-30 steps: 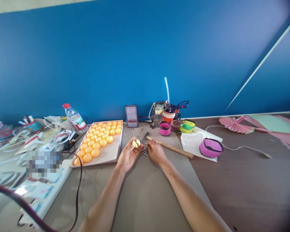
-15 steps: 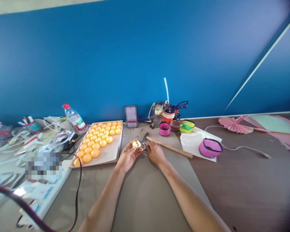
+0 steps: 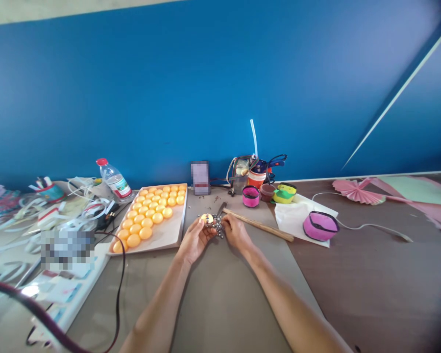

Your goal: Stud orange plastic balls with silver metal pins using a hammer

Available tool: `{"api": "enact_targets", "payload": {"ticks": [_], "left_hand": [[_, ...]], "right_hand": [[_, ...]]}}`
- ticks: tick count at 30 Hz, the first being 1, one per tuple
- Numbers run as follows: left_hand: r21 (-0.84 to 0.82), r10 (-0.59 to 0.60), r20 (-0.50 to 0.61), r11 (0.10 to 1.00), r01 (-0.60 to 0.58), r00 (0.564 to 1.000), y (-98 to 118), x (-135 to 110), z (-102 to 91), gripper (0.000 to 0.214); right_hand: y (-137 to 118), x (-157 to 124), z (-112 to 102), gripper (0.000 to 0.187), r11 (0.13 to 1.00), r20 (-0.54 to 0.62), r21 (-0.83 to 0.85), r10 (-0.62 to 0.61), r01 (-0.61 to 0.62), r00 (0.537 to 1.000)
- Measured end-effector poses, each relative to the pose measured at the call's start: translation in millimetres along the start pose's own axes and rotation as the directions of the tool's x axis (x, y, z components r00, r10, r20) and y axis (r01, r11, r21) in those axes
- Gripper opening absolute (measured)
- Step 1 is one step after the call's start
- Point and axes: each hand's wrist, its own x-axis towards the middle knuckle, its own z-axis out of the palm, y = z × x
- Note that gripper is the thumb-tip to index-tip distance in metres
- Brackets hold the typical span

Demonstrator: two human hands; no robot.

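My left hand [image 3: 193, 239] is curled around a small yellow ball [image 3: 206, 218], pinched at the fingertips. My right hand [image 3: 236, 231] is closed on a dark beaded string or chain [image 3: 217, 226] that hangs right beside the ball. Both hands meet just above the grey table [image 3: 213, 294], in front of a wooden stick [image 3: 259, 224]. Left of my hands, a flat tray [image 3: 171, 234] holds several yellow balls [image 3: 147, 215] in rows.
Pink, brown and green pots [image 3: 250, 195] and a cup of tools [image 3: 257, 172] stand by the blue wall. A pink bowl [image 3: 320, 225] sits on white paper at right. A water bottle [image 3: 113, 180], tangled white strips [image 3: 59, 211] and a dark cable [image 3: 119, 274] lie at left. Pink paper fans [image 3: 356, 190] lie far right.
My hands have stayed in place; the ball has turned a little in my left fingers and the beaded string has drawn closer to it.
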Motion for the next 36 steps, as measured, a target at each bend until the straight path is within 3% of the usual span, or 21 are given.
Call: {"api": "enact_targets", "payload": {"ticks": [6, 10, 12, 16, 19, 22, 26, 31, 33, 36], "left_hand": [[-0.024, -0.022, 0.009, 0.999, 0.022, 1.000, -0.9, 1.0, 0.0, 0.027], [-0.047, -0.030, -0.008, 0.998, 0.030, 1.000, -1.1, 1.2, 0.3, 0.028], [-0.054, -0.023, -0.019, 0.998, 0.021, 1.000, -1.3, 1.3, 0.0, 0.030], [-0.093, -0.028, -0.008, 0.995, 0.027, 1.000, -1.0, 2.2, -2.9, 0.029], [-0.152, -0.060, 0.013, 0.986, 0.061, 0.998, 1.3, 2.7, -5.2, 0.021], [-0.205, -0.087, 0.059, 0.974, 0.097, 0.994, 4.8, 1.7, -5.6, 0.022], [-0.212, -0.114, 0.112, 0.968, 0.136, 0.987, 6.5, -0.8, -2.8, 0.039], [-0.173, -0.134, 0.115, 0.973, 0.153, 0.984, 3.5, -1.3, 0.9, 0.042], [-0.148, -0.147, 0.093, 0.976, 0.159, 0.985, 1.4, 0.0, 0.4, 0.041], [-0.050, -0.139, 0.041, 0.989, 0.141, 0.989, -2.6, 1.8, -1.3, 0.038]], "right_hand": [[-1.5, -0.3, -0.6, 0.017, 0.999, 0.015, 0.047, -0.012, 0.012, 1.000], [-1.0, 3.8, 1.1, 0.017, 0.974, -0.003, 0.216, 0.066, -0.064, 0.998], [-0.9, 5.7, 2.1, 0.018, 0.911, 0.033, 0.383, 0.148, -0.150, 0.988], [-2.8, 6.5, 1.3, 0.021, 0.685, 0.124, 0.687, 0.215, -0.240, 0.969], [-6.7, 5.0, -1.3, 0.022, 0.552, 0.182, 0.788, 0.215, -0.273, 0.959], [-11.1, 3.7, -3.6, 0.021, 0.488, 0.225, 0.818, 0.215, -0.304, 0.950], [-13.3, 3.1, -4.3, 0.020, 0.471, 0.240, 0.822, 0.225, -0.321, 0.944], [-10.3, 3.3, -2.7, 0.018, 0.475, 0.234, 0.828, 0.191, -0.298, 0.953], [-8.4, 3.8, -1.4, 0.017, 0.521, 0.209, 0.808, 0.183, -0.275, 0.961], [-4.4, 4.1, 1.6, 0.014, 0.660, 0.144, 0.715, 0.179, -0.228, 0.973]]}}
